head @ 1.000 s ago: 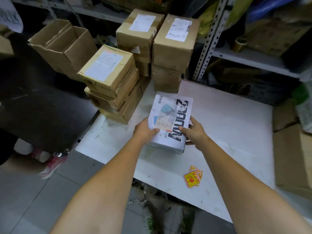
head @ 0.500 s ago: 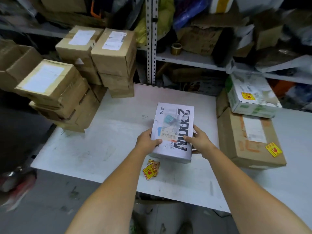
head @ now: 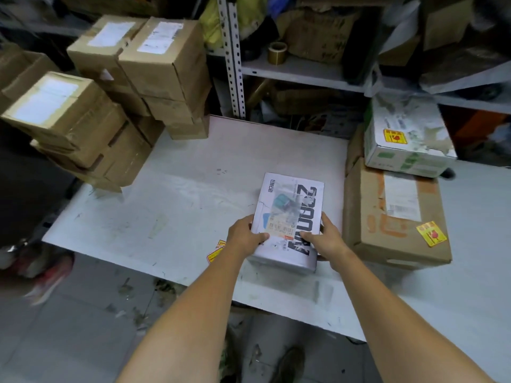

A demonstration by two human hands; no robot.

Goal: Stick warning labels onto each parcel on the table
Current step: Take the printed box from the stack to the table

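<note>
Both hands grasp a white parcel (head: 290,217) near the table's (head: 179,205) front edge: the left hand (head: 244,236) clasps its left side with the thumb on top, and the right hand (head: 325,240) holds the right side, fingers on the top face. A shipping slip is stuck on the parcel's top. A small stack of yellow labels (head: 217,251) lies at the front edge, just left of the left wrist. At the table's right side sits a brown box (head: 392,217) with a yellow label on its near right corner, and a white box (head: 406,134) with a yellow label rests on its far end. Brown cartons (head: 119,100) are stacked at the far left corner.
</note>
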